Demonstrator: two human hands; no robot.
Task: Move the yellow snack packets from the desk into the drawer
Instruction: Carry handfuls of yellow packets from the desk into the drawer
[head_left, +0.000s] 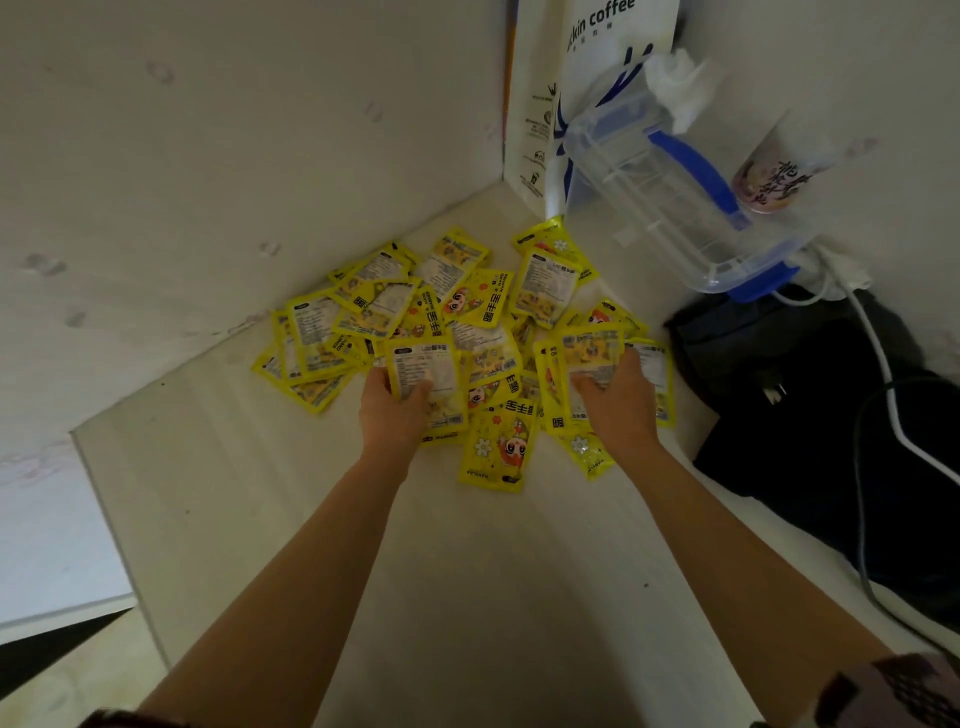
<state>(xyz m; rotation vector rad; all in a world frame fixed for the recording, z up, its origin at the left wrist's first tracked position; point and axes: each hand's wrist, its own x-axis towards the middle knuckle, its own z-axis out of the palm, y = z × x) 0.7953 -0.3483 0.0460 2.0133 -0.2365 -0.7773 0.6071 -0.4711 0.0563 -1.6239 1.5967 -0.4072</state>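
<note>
- I see the yellow snack packets (457, 332) piled on the desk (467, 571), in the corner by the wall.
- Left hand (395, 410) grips one packet (423, 376) at the pile's near edge.
- Right hand (618, 402) grips several more (592, 353).
- Clear plastic container (670, 202) sits behind the pile.

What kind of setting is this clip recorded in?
Probably a home or dorm desk corner: a white desk against walls, a coffee-shop paper bag, a clear plastic pitcher and a charger cable.

I read "kin coffee" on the white paper bag (597, 62) far beyond the fingers; packet (493, 447) print is illegible.
</note>
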